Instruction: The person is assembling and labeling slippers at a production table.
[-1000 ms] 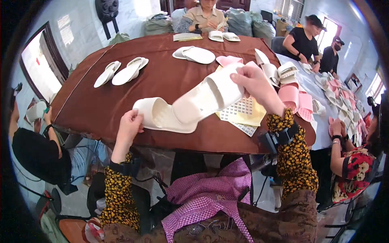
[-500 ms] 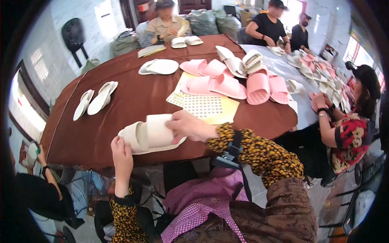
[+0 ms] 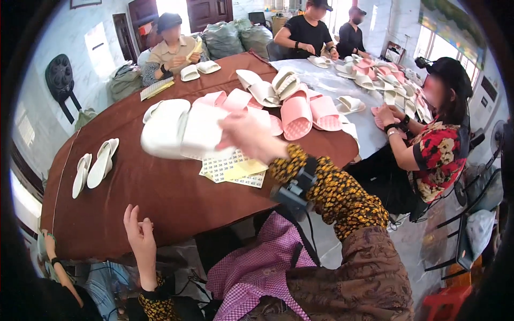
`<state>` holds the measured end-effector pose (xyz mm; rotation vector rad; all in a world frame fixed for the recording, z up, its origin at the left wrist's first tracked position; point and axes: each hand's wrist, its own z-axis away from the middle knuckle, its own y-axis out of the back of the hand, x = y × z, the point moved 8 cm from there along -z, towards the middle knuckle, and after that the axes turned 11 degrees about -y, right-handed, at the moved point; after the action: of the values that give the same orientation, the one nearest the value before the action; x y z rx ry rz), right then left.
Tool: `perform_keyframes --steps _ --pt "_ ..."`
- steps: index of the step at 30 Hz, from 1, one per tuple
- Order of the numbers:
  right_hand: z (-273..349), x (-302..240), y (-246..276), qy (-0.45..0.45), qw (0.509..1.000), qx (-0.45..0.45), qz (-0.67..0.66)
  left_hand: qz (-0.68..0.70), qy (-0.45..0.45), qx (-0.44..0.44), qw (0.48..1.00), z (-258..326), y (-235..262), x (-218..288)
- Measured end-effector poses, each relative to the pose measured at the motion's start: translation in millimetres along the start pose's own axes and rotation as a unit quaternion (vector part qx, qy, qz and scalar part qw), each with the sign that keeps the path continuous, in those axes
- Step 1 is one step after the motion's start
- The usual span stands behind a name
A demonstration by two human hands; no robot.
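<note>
My right hand (image 3: pixel 243 134) grips a pair of white slippers (image 3: pixel 166 131) and holds them over the table, smeared a little by motion. Its fingers wrap round the near slipper's right end. My left hand (image 3: pixel 140 235) is raised near the table's front edge, empty, with its fingers apart. Just beyond the held slippers sit several pink slippers (image 3: pixel 297 115) and some white ones (image 3: pixel 259 88). Sheets of small printed stickers (image 3: pixel 230 168), white and yellow, lie partly under the held pair. Another white pair (image 3: pixel 101 166) rests at the left of the brown-covered table (image 3: pixel 176 206).
Across the table a person (image 3: pixel 171 51) handles a yellow sheet, with a white pair (image 3: pixel 201 69) nearby. At the right, another person (image 3: pixel 439 128) holds a pink slipper beside a heap of slippers (image 3: pixel 383 80). Two more people stand behind. A co-worker's arm (image 3: pixel 59 267) shows lower left.
My right hand has lifted the white slippers off the table and carried them away from me. My left hand has let go and drawn back toward me. The view has shifted rightward.
</note>
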<state>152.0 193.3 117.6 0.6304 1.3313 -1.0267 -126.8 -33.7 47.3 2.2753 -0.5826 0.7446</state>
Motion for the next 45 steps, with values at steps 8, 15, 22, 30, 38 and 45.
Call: perform_keyframes --steps 8,15,22,30,38,45 --pt "-52 -58 130 0.179 0.971 0.026 -0.159 0.019 -0.059 -0.064 0.996 -9 -24 28" --pt "-48 -48 157 0.134 0.986 0.090 -0.050 -0.056 -0.148 -0.094 0.983 -59 -12 38" --pt "29 -83 99 0.149 0.974 0.022 0.172 -0.178 -0.073 -0.097 0.977 -135 25 -55" --pt "119 -66 130 0.092 0.942 0.013 0.323 -0.535 0.045 -0.100 0.838 -168 77 -138" --pt "138 -58 161 0.096 0.955 0.084 0.266 -0.549 -0.019 -0.078 0.832 -185 84 -188" --pt "127 -63 161 0.112 0.966 0.090 0.217 -0.008 0.187 0.061 0.980 -162 82 -142"
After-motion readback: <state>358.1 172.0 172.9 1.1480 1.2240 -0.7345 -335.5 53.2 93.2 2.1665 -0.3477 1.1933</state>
